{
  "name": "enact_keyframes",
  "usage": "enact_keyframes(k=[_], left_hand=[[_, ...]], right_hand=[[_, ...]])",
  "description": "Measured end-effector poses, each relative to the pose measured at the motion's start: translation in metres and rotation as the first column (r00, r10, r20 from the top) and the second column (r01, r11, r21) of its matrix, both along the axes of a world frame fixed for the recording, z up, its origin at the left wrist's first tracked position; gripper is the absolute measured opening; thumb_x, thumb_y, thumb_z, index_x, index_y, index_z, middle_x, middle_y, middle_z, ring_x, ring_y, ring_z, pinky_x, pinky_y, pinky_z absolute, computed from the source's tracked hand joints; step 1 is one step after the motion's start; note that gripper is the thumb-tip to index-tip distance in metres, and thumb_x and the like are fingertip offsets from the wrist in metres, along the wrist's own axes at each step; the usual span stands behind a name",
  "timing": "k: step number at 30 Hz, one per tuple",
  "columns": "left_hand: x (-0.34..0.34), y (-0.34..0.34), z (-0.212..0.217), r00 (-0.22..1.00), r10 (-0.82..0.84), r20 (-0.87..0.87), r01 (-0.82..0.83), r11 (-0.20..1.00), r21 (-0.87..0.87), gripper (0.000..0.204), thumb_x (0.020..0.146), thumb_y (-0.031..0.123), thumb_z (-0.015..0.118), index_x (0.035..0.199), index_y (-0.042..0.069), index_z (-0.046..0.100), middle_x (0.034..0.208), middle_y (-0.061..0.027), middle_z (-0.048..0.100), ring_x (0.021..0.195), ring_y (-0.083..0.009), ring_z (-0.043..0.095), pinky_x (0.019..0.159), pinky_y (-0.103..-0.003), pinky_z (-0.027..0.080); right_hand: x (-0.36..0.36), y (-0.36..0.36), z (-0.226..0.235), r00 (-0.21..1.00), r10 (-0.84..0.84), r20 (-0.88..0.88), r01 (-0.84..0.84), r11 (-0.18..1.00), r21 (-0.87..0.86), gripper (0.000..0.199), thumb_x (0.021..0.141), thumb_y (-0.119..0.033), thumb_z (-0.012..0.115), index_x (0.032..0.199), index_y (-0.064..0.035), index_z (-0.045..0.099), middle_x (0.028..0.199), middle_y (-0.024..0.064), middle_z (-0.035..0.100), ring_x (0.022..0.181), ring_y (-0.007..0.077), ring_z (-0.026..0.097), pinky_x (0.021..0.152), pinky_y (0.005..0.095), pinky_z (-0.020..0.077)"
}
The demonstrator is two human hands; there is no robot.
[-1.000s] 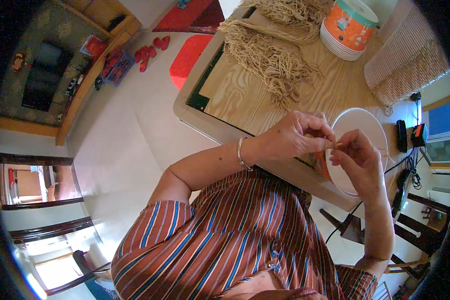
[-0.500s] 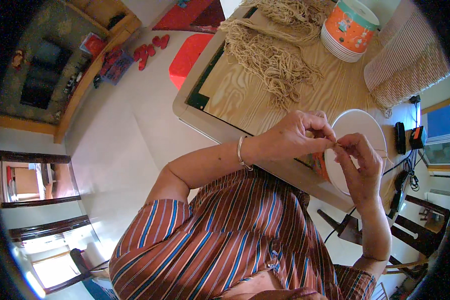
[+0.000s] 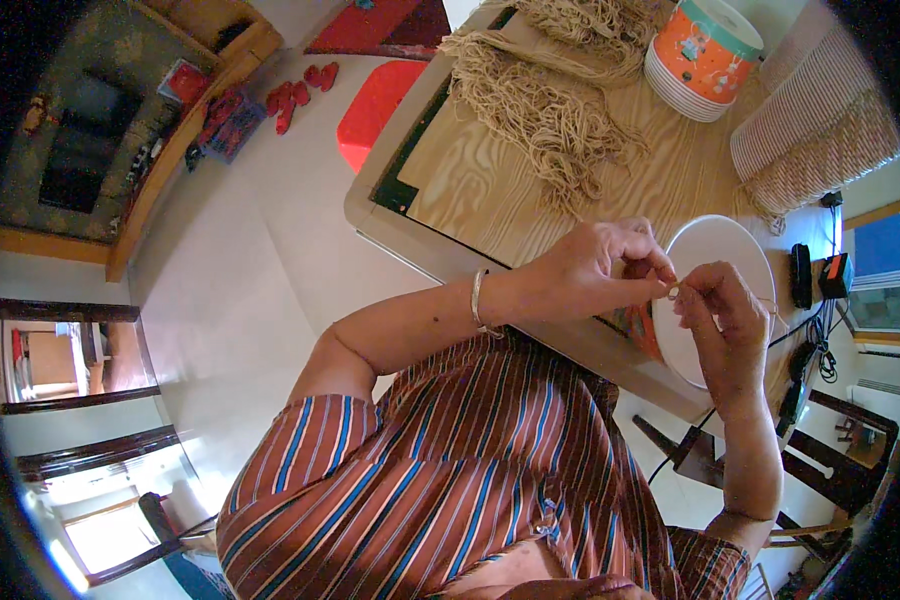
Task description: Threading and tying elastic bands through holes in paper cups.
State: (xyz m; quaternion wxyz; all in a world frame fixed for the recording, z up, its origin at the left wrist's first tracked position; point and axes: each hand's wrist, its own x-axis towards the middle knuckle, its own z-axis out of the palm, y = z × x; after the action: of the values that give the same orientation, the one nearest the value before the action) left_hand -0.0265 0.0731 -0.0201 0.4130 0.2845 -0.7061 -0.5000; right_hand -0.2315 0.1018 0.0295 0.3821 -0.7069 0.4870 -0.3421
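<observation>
Both hands meet above a round white-topped tub [image 3: 705, 345] with an orange side, at the table's near edge. My left hand [image 3: 605, 268], with a bangle at its wrist, is closed in a pinch of thumb and forefinger. Facing it, my right hand [image 3: 727, 312] pinches too, and the fingertips almost touch. A small pale loop shows between them, and a thin tan strand of yarn [image 3: 774, 312] runs out past my right hand; its ends are hidden. Beyond my hands lies a loose, tangled heap of tan yarn [image 3: 560, 125] on the wood-patterned table [image 3: 470, 200].
A stack of orange and teal paper tubs [image 3: 700, 60] stands at the far right. Beside it are striped woven rolls [image 3: 820, 130]. Black cables [image 3: 820, 340] and small black devices line the right side. A red stool [image 3: 375, 115] stands beyond the table's left edge.
The fingertips have drawn slightly apart, and a small pale loop shows between them. My right hand has tilted a little; my arms are almost where they were.
</observation>
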Motion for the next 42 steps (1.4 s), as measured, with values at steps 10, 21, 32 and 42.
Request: enact_keyframes(k=[10,21,32,42], left_hand=[[-0.001,0.001,-0.008,0.999,0.037,0.018,-0.035,0.996,-0.077,0.013,0.082,0.012,0.071,0.093,0.006,0.067,0.090,-0.0055,0.060,0.089,-0.0177,0.059,0.082,-0.030,0.046],[-0.002,0.004,-0.013,0.989,0.099,-0.106,-0.107,0.992,-0.071,0.014,0.081,0.014,0.069,0.088,0.004,0.064,0.089,-0.0077,0.059,0.087,-0.0203,0.058,0.080,-0.032,0.046],[0.001,0.013,-0.019,0.977,0.171,-0.127,-0.187,0.974,-0.127,0.012,0.083,0.013,0.069,0.089,0.006,0.062,0.090,-0.0059,0.059,0.087,-0.0188,0.057,0.080,-0.031,0.045],[0.004,0.017,-0.023,0.979,0.176,-0.107,-0.189,0.974,-0.122,0.014,0.086,0.013,0.069,0.093,0.006,0.059,0.092,-0.0048,0.057,0.088,-0.0179,0.056,0.080,-0.029,0.045]], right_hand=[[0.001,-0.002,0.000,0.999,0.026,-0.028,-0.027,1.000,-0.012,0.007,0.085,0.004,0.062,0.088,0.0009,0.057,0.081,0.0059,0.062,0.072,0.0113,0.062,0.068,0.0254,0.0530],[0.001,-0.004,0.003,0.999,0.031,0.032,-0.036,0.985,0.169,0.005,0.087,0.003,0.060,0.087,-0.0001,0.056,0.080,0.0031,0.060,0.072,0.0086,0.061,0.068,0.0243,0.0526],[0.004,-0.010,0.003,0.994,0.029,0.106,-0.063,0.941,0.331,0.006,0.091,-0.003,0.058,0.088,-0.0029,0.053,0.078,0.0030,0.059,0.069,0.0100,0.061,0.063,0.0236,0.0505],[0.003,-0.011,0.003,0.981,0.017,0.194,-0.089,0.926,0.366,0.006,0.092,-0.004,0.056,0.088,-0.0029,0.052,0.077,0.0036,0.056,0.069,0.0110,0.057,0.064,0.0244,0.0483]])
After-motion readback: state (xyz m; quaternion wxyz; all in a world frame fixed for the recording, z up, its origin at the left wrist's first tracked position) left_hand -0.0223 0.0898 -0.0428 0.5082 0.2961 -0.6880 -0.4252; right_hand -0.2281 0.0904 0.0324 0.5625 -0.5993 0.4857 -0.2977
